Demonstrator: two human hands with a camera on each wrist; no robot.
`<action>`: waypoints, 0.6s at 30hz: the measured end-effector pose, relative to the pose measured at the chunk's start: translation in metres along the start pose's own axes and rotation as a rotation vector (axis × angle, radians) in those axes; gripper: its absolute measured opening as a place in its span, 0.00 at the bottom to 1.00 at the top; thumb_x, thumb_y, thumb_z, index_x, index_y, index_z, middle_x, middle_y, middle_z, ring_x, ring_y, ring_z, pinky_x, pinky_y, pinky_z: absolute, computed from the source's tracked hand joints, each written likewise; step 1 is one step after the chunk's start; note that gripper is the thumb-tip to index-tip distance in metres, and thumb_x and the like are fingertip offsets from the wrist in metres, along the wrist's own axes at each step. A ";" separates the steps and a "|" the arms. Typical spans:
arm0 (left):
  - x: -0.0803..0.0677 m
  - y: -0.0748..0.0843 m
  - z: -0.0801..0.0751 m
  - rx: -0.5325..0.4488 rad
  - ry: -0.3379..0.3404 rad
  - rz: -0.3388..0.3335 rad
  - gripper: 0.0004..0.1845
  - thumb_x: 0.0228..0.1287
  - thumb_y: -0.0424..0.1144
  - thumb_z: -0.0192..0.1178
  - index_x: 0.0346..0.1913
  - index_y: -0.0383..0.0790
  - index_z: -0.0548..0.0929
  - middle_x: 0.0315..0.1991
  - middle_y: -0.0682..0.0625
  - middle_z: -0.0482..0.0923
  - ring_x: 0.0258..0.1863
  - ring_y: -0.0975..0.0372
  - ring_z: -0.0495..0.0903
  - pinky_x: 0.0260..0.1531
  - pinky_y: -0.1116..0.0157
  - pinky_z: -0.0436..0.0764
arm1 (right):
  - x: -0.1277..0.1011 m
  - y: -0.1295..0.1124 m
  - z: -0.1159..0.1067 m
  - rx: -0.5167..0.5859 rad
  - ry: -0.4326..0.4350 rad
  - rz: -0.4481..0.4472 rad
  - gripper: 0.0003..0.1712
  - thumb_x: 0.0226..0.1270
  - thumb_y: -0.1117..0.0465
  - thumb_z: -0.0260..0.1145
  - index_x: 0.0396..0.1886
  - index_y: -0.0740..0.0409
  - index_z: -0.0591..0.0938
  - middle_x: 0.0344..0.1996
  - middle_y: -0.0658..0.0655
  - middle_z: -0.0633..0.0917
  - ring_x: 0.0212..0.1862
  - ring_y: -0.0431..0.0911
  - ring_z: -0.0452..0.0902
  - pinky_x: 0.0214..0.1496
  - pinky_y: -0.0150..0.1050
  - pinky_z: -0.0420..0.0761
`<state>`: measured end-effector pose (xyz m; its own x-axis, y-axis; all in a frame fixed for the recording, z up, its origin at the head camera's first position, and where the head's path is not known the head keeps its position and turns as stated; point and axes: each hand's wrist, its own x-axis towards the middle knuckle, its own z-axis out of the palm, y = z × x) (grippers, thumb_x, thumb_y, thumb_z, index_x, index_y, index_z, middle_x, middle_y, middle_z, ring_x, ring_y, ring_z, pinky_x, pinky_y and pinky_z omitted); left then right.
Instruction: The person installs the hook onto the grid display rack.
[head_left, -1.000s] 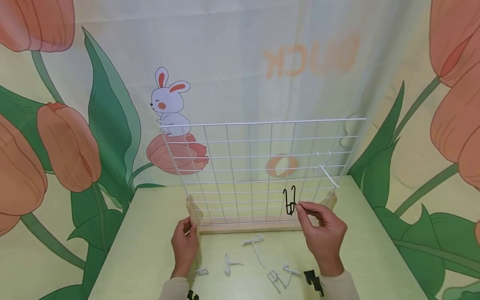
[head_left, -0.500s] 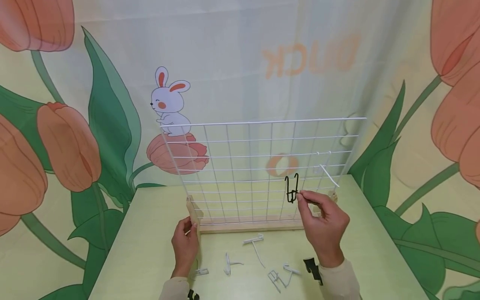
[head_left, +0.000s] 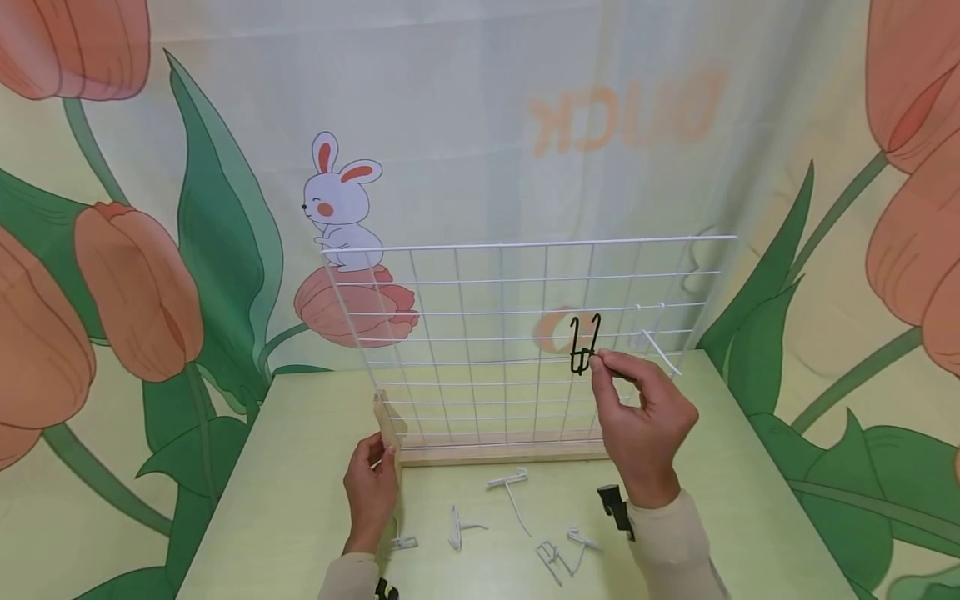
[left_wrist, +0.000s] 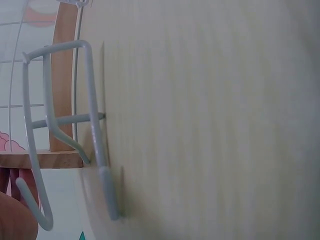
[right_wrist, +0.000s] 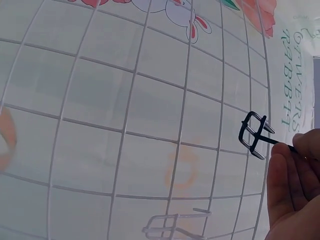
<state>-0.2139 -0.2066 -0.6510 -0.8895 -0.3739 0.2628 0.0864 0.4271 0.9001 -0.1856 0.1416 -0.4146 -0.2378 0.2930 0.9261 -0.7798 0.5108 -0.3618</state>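
Currently I log: black wire hook, long axis upright, pinched in my right hand, just before the white wire grid (contact unclear). Left hand, farther off, grips the grid's wooden base.

The pictures show one wire grid panel, one black hook, and two hands, left hand and right hand.

Loose white wire hooks lie on the pale green tabletop; behind it hangs a tulip-and-rabbit printed backdrop, apparently fabric.
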 end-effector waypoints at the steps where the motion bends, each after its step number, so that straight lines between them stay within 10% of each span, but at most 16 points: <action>1: 0.000 0.000 0.000 0.001 -0.001 0.001 0.16 0.79 0.38 0.62 0.64 0.40 0.80 0.56 0.43 0.85 0.57 0.51 0.86 0.55 0.50 0.87 | 0.002 0.000 0.002 -0.008 0.002 -0.009 0.10 0.52 0.78 0.79 0.35 0.71 0.91 0.33 0.67 0.92 0.36 0.51 0.91 0.53 0.28 0.85; 18: 0.000 0.002 -0.001 -0.004 0.005 0.022 0.16 0.79 0.37 0.62 0.64 0.40 0.80 0.55 0.43 0.85 0.56 0.51 0.87 0.53 0.53 0.87 | 0.035 0.000 0.030 -0.076 -0.014 -0.138 0.11 0.54 0.76 0.80 0.38 0.68 0.91 0.35 0.64 0.93 0.34 0.57 0.91 0.55 0.27 0.83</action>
<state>-0.2126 -0.2066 -0.6484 -0.8848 -0.3689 0.2846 0.1080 0.4319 0.8954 -0.2118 0.1276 -0.3786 -0.1394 0.2049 0.9688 -0.7597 0.6054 -0.2373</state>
